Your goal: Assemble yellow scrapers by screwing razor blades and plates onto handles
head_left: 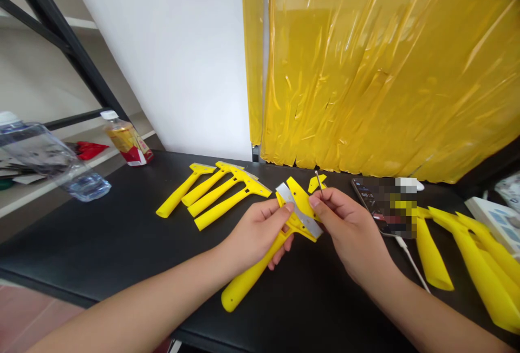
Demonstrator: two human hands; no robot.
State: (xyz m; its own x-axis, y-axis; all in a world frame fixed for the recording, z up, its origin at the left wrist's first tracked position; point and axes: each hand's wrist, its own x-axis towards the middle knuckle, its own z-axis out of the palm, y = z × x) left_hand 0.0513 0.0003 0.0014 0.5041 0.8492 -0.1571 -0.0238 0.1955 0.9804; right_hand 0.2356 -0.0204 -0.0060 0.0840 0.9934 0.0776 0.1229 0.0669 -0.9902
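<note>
My left hand (264, 228) is closed around a yellow scraper (252, 274), its handle slanting down toward the table's near edge. Under my left thumb, a silver blade (298, 215) lies across the scraper's head. A yellow cover plate (298, 193) stands tilted beside the blade, partly hidden by my right fingers. My right hand (341, 212) is pinched around a thin metal rod (318, 181) that points upward; its lower end is hidden in the fingers. The right thumb and fingertips are at the plate's edge. Just behind them lies another small yellow plate (314, 184).
Several yellow scrapers (221, 201) lie left of my hands on the black table (134, 266). At right are a phone (368, 201) with a white cable (412, 266) and several yellow handles (434, 261). Bottles (128, 139) stand at left; yellow film (377, 71) hangs behind.
</note>
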